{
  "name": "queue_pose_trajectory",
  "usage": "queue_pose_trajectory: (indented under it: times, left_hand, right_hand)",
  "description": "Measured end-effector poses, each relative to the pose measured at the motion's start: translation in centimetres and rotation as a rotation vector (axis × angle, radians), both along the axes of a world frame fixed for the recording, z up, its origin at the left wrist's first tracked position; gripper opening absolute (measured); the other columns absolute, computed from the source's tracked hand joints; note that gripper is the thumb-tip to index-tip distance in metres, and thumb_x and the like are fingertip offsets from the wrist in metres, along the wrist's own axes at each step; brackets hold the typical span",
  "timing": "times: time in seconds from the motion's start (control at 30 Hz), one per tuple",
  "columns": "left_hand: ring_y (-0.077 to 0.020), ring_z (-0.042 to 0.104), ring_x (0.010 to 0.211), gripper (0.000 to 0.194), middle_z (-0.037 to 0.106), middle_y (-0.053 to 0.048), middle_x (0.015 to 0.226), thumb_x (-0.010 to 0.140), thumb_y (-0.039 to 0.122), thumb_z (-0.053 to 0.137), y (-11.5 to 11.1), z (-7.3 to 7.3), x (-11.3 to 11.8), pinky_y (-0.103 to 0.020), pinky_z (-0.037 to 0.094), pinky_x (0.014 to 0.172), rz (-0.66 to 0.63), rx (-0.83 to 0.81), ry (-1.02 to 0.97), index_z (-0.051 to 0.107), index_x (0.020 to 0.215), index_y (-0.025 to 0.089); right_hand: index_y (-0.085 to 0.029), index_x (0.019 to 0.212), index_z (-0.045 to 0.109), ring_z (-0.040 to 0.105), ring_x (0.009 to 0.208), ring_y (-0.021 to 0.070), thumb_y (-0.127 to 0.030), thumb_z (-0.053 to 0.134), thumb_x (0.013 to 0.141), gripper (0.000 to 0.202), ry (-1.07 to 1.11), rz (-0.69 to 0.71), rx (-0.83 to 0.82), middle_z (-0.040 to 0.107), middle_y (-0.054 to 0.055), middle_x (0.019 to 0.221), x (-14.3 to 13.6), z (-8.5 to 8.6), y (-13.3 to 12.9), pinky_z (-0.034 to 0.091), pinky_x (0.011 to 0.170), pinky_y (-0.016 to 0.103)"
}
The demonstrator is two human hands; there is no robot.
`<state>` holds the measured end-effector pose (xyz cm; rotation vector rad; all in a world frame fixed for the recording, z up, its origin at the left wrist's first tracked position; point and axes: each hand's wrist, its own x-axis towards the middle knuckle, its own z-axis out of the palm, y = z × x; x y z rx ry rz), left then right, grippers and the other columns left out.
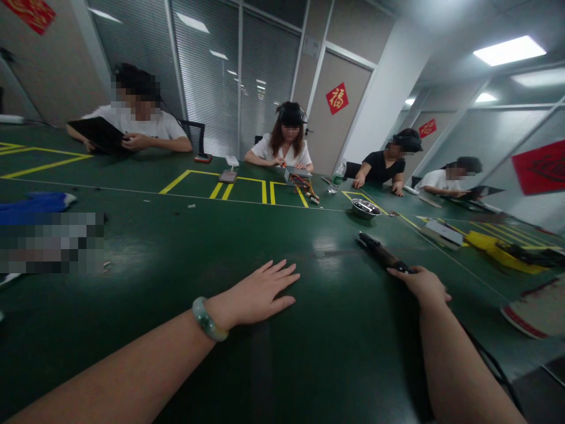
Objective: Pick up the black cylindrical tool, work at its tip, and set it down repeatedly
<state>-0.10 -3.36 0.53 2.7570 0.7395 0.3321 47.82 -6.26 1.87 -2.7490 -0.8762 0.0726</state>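
My left hand [257,292] lies flat, palm down, on the green table [176,235], its fingers spread and nothing in it; a jade-like bangle [209,318] circles that wrist. To the right, my right hand [424,285] is closed round the near end of a dark, elongated tool [383,253], which points forward and left, close to the tabletop. A black cable [492,362] runs beside my right forearm.
Several people sit along the far side. A metal bowl [365,208], a water bottle [337,176] and a device with coloured wires [298,175] stand ahead. A white box [442,232] and yellow item [501,250] lie right; a blue item [33,206] lies left.
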Motion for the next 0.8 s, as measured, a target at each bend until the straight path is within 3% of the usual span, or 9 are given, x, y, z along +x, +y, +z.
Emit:
queue_pose_trajectory:
  times: [0.17, 0.33, 0.47, 0.63, 0.73, 0.8]
  left_hand:
    - [-0.0213, 0.012, 0.145, 0.058, 0.018, 0.001, 0.157, 0.097, 0.058, 0.029, 0.1, -0.2, 0.0, -0.042, 0.007, 0.117, 0.008, -0.012, 0.003, 0.022, 0.149, 0.033]
    - [-0.0226, 0.014, 0.145, 0.057, 0.02, 0.0, 0.157, 0.097, 0.058, 0.028, 0.1, -0.2, 0.1, -0.043, 0.008, 0.117, 0.008, -0.012, -0.008, 0.023, 0.149, 0.033]
    - [-0.0245, 0.022, 0.142, 0.06, 0.028, -0.002, 0.154, 0.095, 0.059, 0.032, -0.2, 0.3, 0.5, -0.043, 0.017, 0.115, 0.047, 0.017, -0.04, 0.026, 0.148, 0.03]
    - [-0.0272, 0.028, 0.138, 0.071, 0.034, -0.007, 0.149, 0.089, 0.058, 0.05, -0.5, 1.3, 0.9, -0.044, 0.022, 0.115, 0.23, 0.188, -0.186, 0.026, 0.147, 0.026]
    - [-0.0284, 0.025, 0.139, 0.079, 0.029, -0.008, 0.152, 0.084, 0.061, 0.055, -0.3, 1.5, 0.7, -0.046, 0.021, 0.115, 0.242, 0.262, -0.222, 0.023, 0.148, 0.026]
    - [-0.0299, 0.025, 0.139, 0.093, 0.026, -0.01, 0.153, 0.076, 0.066, 0.061, 0.1, 1.4, 0.5, -0.047, 0.02, 0.115, 0.233, 0.293, -0.214, 0.019, 0.148, 0.024]
  right_hand:
    - [-0.026, 0.114, 0.066, 0.052, 0.106, 0.0424, -0.078, 0.059, 0.064, 0.072, -0.138, 0.105, 0.078, 0.057, 0.017, 0.118, -1.0, -0.4, 0.2, 0.037, 0.083, 0.06]
    - [-0.023, 0.108, 0.068, 0.051, 0.105, 0.0377, -0.065, 0.063, 0.071, 0.056, -0.223, 0.36, 0.178, 0.057, 0.014, 0.113, -5.0, 0.2, 1.5, 0.035, 0.088, 0.056]
    - [-0.025, 0.107, 0.067, 0.05, 0.106, 0.0317, -0.058, 0.066, 0.075, 0.046, -0.207, 0.719, 0.236, 0.059, 0.008, 0.105, -11.7, 0.4, 3.4, 0.032, 0.094, 0.049]
    - [-0.031, 0.112, 0.063, 0.051, 0.106, 0.0247, -0.054, 0.071, 0.074, 0.046, -0.143, 1.123, 0.254, 0.059, 0.003, 0.107, -23.5, -0.7, 5.0, 0.034, 0.094, 0.042]
    - [-0.024, 0.125, 0.055, 0.047, 0.113, 0.0249, -0.043, 0.071, 0.076, 0.055, -0.1, 1.379, 0.261, 0.055, 0.008, 0.12, -29.3, -1.4, 5.1, 0.031, 0.099, 0.042]
    - [-0.017, 0.136, 0.045, 0.04, 0.122, 0.027, -0.038, 0.07, 0.077, 0.067, -0.083, 1.528, 0.263, 0.048, 0.014, 0.132, -31.1, -1.1, 4.7, 0.028, 0.103, 0.044]
